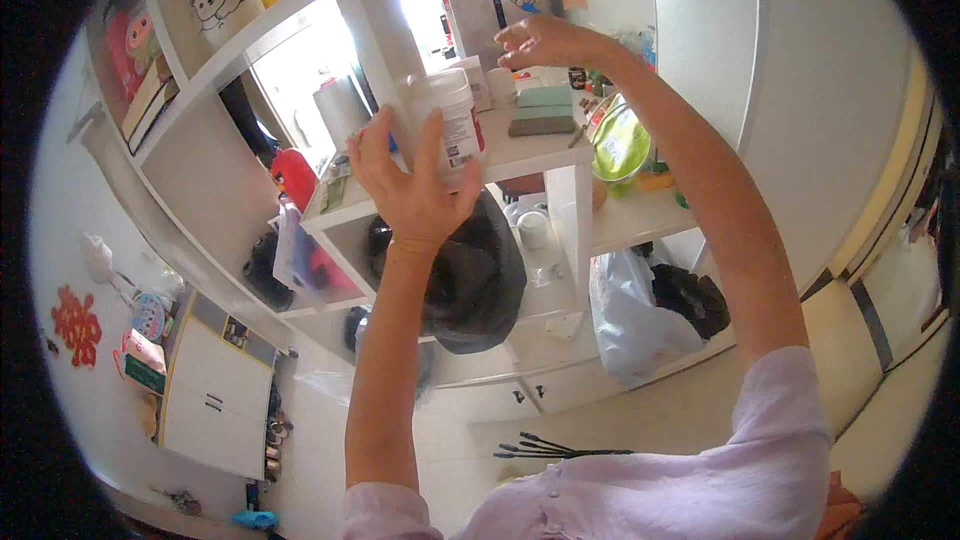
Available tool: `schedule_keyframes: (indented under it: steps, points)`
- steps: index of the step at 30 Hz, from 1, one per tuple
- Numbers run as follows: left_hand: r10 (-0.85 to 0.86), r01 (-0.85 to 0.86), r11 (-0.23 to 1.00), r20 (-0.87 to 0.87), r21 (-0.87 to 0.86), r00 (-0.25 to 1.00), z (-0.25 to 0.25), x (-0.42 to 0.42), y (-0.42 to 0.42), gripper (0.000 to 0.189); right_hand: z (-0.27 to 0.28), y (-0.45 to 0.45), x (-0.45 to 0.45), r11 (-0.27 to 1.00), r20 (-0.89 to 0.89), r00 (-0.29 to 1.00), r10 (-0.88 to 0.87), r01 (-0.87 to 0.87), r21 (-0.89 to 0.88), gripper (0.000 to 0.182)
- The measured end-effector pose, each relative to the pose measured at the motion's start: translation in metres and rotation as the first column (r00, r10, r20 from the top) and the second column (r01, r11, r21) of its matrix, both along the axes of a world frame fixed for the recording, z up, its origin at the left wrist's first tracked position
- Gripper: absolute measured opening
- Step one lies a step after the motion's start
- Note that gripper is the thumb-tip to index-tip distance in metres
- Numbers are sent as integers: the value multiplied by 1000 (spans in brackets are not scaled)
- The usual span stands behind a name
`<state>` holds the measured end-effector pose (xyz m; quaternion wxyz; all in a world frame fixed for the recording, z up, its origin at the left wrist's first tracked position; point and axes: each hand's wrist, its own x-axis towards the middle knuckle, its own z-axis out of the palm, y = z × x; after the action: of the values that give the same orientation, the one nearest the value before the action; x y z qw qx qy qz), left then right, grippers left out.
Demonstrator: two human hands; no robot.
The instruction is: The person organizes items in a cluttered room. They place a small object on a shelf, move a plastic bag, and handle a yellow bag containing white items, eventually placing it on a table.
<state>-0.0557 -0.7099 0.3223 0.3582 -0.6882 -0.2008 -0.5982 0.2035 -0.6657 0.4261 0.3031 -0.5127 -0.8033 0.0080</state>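
My left hand (412,180) is raised to the upper shelf with its fingers spread, against or just in front of a white plastic tub (457,116). The tub bears a printed label, and its left side is blurred. Whether the fingers grip it or only rest near it, I cannot tell. My right hand (551,41) hangs in the air above the far part of the shelf. Its fingers are bent and apart, with nothing visible between them. Below it lies a folded green and brown cloth-like item (541,111). A small white container (501,86) and a white box (476,79) stand behind the tub.
A black plastic bag (476,277) fills the cubby under my left hand. Right of it are a white jar (533,229) and a pale plastic bag (630,315). A lime-green bucket-like container (621,141) stands beside the shelf edge. A red plush toy (294,176) sits left.
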Motion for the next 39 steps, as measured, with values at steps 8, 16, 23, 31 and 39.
schedule_keyframes:
  steps: [8, 16, 23, 31, 39]
  points:
    - [-24, 24, 999, 13, 22, 1000, 0, 5, -1, 55, -41, -2, -11, 974, 11, 986, -166, 163, 157, 47]
    - [-21, 21, 1000, 19, 12, 1000, -1, 0, 0, 56, -35, -24, -25, 988, -172, 984, 46, -19, 156, 44]
    - [-96, 96, 994, 9, -52, 995, 0, -4, -1, 55, -27, -38, -39, 995, 28, 997, -72, 70, 75, 51]
    - [-259, 267, 959, 91, -89, 961, 7, -8, -11, 59, -27, -72, 31, 926, -226, 899, -376, 354, -132, 62]
    - [-256, 258, 965, 48, -45, 966, 14, -20, -36, 53, -50, -39, 26, 898, -422, 828, -369, 202, -390, 40]
